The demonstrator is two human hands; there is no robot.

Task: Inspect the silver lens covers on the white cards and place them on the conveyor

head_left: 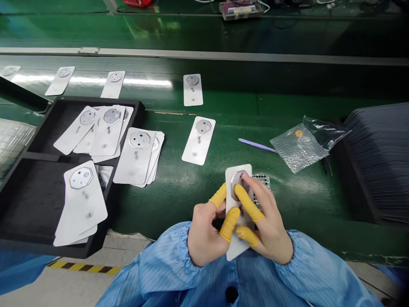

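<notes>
A white rounded panel [238, 243] with an octagonal silver recess and dark print is held just above the bench front. My left hand [209, 232] grips its left edge, a yellow-cotted thumb on the face and another covered finger at the side. Over the panel from the right lies my right hand [268, 226]; its yellow-covered index finger and a bare finger touch the octagon, and its covered thumb rests lower on the face. Whether a small part sits under those fingertips is hidden. Partly behind this hand is a silver sheet with rows of black dots [262, 181].
Similar panels lie on the green bench [166, 213], one nearby [198, 140]. More panels are stacked in and across a black tray [19, 200] at left. Purple tweezers [258, 145], a bubble-wrap pouch [298, 149] and a box of dark sheets [380, 162] are to the right.
</notes>
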